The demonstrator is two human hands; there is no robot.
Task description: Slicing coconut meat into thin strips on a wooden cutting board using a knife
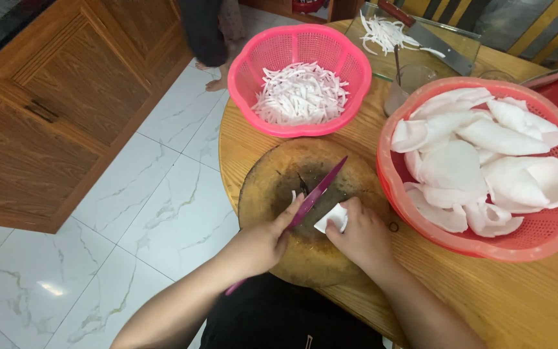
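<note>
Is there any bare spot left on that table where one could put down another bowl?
Bare wood shows on the table near its front edge, right of the right hand and below the red basket. A narrow strip lies left of the round cutting board, under the pink basket. The far side is crowded with a glass tray and cleaver.

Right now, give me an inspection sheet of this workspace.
Surface: round wooden table, with a round chopping block at its edge.
Job's things: white slab on the block; purple knife.
Clutter: pink basket of white strips; red basket of white slabs; cleaver on a tray with more strips; glass.
Grippers: left hand grips the knife; right hand pins the slab.
Cables: nothing seen.
Surroundings: white tiled floor, wooden cabinet, another person's feet.
</note>
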